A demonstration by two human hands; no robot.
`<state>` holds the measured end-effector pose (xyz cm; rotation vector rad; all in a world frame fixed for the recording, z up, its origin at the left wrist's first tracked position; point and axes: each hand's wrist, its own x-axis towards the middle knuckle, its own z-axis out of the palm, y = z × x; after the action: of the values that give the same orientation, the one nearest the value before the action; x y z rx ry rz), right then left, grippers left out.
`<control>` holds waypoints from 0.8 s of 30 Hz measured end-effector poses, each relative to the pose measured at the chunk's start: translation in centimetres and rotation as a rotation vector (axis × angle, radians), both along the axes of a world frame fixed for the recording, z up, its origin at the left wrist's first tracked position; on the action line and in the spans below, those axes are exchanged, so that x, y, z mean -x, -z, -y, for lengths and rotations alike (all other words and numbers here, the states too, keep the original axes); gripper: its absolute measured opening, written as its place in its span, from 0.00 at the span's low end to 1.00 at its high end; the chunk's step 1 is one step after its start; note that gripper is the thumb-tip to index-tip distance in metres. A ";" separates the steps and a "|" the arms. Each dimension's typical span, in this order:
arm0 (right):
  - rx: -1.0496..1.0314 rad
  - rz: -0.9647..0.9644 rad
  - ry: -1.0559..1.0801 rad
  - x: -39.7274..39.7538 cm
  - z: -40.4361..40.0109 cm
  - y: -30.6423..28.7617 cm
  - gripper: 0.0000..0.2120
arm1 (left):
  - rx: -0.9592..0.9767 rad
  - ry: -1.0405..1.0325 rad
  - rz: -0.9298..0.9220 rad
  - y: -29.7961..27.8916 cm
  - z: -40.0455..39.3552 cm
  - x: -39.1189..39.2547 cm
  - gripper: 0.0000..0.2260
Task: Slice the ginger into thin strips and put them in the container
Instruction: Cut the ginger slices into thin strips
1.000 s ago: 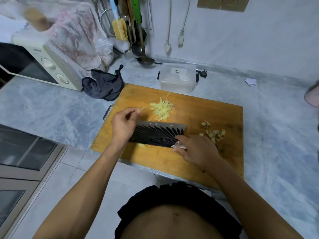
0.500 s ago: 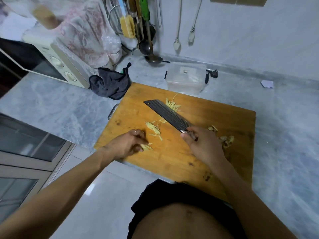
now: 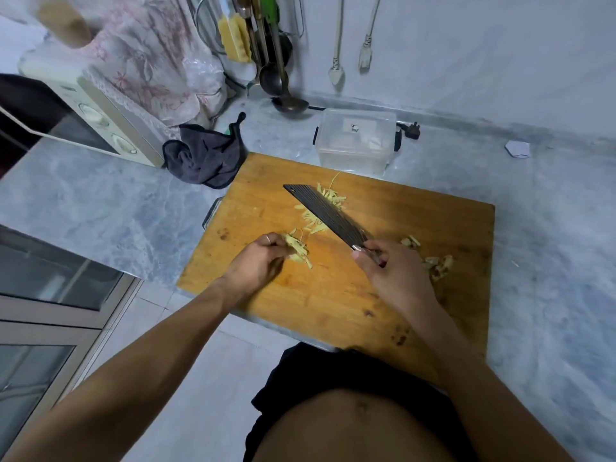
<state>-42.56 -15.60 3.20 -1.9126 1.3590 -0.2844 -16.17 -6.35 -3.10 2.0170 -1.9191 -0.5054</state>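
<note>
On the wooden cutting board [image 3: 333, 295], my left hand [image 3: 258, 261] pinches a small bunch of ginger strips [image 3: 297, 249] near the board's left side. My right hand [image 3: 393, 275] grips the handle of a dark ribbed cleaver [image 3: 328, 215], whose blade points up and left over a pile of cut ginger strips [image 3: 328, 200]. Ginger peel scraps [image 3: 433, 261] lie to the right of my right hand. A clear plastic container [image 3: 356, 141] with its lid on stands just behind the board.
A dark cloth [image 3: 205, 156] lies at the board's far left corner, beside a white microwave [image 3: 96, 118]. Ladles and utensils [image 3: 273, 55] hang at the wall behind. A black plug [image 3: 410, 130] lies right of the container. The marble counter [image 3: 550, 211] extends to the right.
The cleaver went from lying flat between both hands to pointing up-left over the strip pile. My left hand moved down the board and gathered a bunch of ginger strips.
</note>
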 end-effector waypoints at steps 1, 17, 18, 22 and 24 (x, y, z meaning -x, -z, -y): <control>-0.004 -0.005 0.004 0.1 0.2 0.0 0.22 | 0.020 -0.018 0.015 0.0 0.8 0.2 0.11; -0.094 0.309 -0.017 1.9 1.9 -1.0 0.13 | 0.134 -0.287 -0.156 -0.8 3.0 1.5 0.10; -0.120 0.317 -0.014 1.7 1.7 -1.0 0.13 | 0.140 -0.300 -0.165 -0.8 2.2 1.6 0.10; -0.172 0.332 -0.002 0.7 1.3 -0.5 0.17 | -0.054 -0.286 -0.147 -0.6 1.1 3.1 0.14; -0.204 0.355 -0.002 0.5 1.2 -0.5 0.16 | -0.119 -0.266 -0.128 -0.4 1.6 3.7 0.17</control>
<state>-43.03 -16.84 3.71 -1.6053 1.1035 -0.4442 -19.91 -7.96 -2.72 2.2126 -1.5505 -0.6735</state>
